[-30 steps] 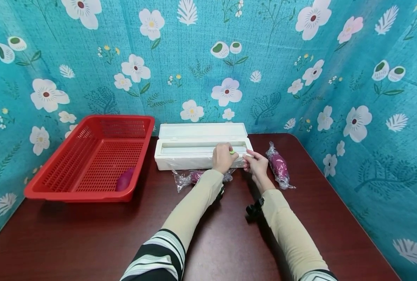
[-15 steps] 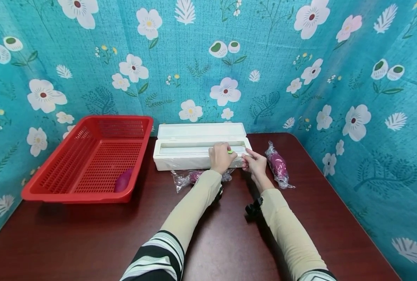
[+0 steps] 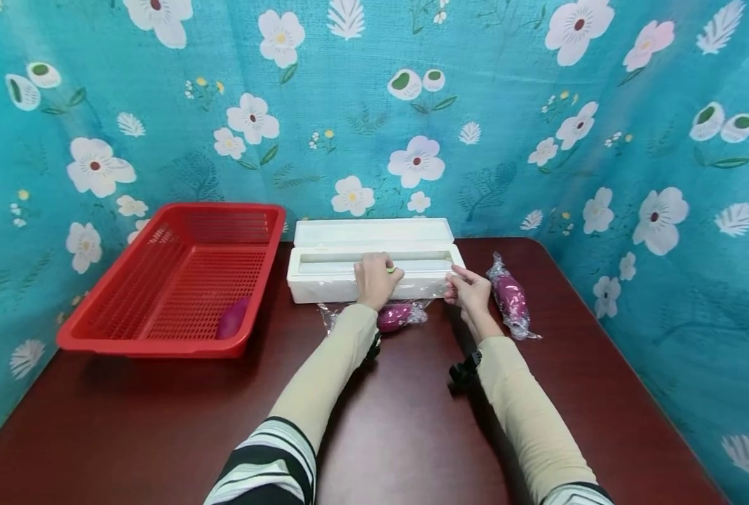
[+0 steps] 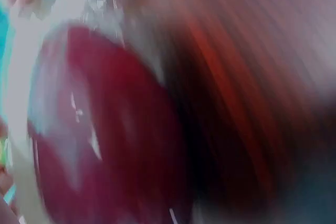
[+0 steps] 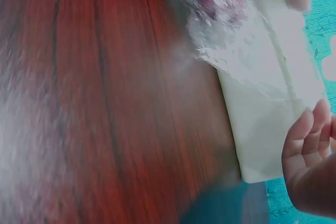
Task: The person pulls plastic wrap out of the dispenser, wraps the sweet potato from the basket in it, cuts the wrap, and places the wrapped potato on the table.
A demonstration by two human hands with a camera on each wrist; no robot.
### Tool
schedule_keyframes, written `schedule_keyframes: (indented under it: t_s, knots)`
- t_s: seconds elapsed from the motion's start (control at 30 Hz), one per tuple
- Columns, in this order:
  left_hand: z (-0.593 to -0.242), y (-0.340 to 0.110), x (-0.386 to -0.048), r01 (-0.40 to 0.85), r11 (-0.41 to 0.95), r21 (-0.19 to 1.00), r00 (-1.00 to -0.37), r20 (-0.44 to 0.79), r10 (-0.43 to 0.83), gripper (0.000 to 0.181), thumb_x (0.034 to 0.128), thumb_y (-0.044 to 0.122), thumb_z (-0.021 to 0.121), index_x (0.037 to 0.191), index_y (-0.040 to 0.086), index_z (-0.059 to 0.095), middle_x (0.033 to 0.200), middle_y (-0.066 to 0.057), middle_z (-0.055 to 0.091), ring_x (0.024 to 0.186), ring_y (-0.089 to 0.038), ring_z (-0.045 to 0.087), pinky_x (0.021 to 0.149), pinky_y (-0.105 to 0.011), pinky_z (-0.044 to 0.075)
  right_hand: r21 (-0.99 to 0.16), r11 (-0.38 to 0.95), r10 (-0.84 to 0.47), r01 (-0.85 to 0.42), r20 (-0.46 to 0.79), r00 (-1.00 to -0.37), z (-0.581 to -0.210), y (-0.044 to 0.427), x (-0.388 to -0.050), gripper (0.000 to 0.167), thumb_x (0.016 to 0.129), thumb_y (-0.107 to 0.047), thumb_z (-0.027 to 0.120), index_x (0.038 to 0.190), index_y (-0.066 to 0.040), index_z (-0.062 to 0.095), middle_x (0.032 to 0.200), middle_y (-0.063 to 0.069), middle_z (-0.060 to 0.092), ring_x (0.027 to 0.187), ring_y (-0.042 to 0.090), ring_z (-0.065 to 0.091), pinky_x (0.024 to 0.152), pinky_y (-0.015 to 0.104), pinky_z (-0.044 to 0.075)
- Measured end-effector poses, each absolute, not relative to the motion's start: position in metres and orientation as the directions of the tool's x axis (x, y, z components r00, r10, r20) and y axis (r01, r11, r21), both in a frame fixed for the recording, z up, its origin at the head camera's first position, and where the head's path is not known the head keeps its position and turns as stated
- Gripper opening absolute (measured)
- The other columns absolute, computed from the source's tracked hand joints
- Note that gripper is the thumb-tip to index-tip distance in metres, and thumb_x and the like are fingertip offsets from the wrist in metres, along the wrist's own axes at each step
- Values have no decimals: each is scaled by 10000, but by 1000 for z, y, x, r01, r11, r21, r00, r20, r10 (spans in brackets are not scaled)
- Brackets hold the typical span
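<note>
An opened long white box [image 3: 324,291] stands at the table's back, its lid raised behind and a pale roll [image 3: 412,266] inside. Clear film hangs over its front. My left hand [image 3: 376,280] grips a small green piece [image 3: 390,270] on the box's front rim, near the middle. At the right front corner my right hand [image 3: 471,293] pinches the film edge, its fingers curled by the box end in the right wrist view. Just before the box lies a film-wrapped purple item [image 3: 395,318], large and blurred in the left wrist view [image 4: 110,129].
A red perforated basket [image 3: 181,345] stands at the left with one purple item [image 3: 232,319] in it. Another film-wrapped purple item [image 3: 511,300] lies right of the box. A blue flowered curtain [image 3: 507,140] rises behind the table [image 3: 400,435].
My left hand has slid left along the box's front rim with the green piece, uncovering more of the wrapped item in front. My right hand stays at the right corner. The head view has shifted slightly.
</note>
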State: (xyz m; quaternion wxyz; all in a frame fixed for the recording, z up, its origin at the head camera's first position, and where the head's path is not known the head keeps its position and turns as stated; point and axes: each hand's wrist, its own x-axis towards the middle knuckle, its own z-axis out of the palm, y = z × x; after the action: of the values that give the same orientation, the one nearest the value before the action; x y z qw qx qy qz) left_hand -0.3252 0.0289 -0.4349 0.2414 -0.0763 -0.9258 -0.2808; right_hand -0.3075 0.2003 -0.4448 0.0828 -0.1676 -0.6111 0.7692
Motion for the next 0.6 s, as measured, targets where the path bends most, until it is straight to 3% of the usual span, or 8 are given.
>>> schedule_keyframes:
  t_s: [0.2, 0.6]
  knots:
    - [-436, 4, -322, 322, 829, 458, -861, 506, 55, 51, 700, 178, 618, 720, 138, 640, 771, 23, 632, 778, -170, 513, 684, -348, 330, -966, -238, 300, 104, -175, -938, -446, 200, -308, 408, 831, 37, 566, 1233, 36, 499, 519, -8, 573, 355, 78, 496, 372, 225, 442]
    - [-441, -22, -315, 277, 866, 416, -820, 573, -13, 49, 730, 166, 637, 742, 119, 643, 757, 10, 621, 727, -178, 486, 672, -359, 320, -985, -90, 254, 150, -168, -953, -439, 209, -308, 391, 841, 17, 565, 1225, 49, 496, 511, -9, 565, 377, 78, 514, 402, 241, 466]
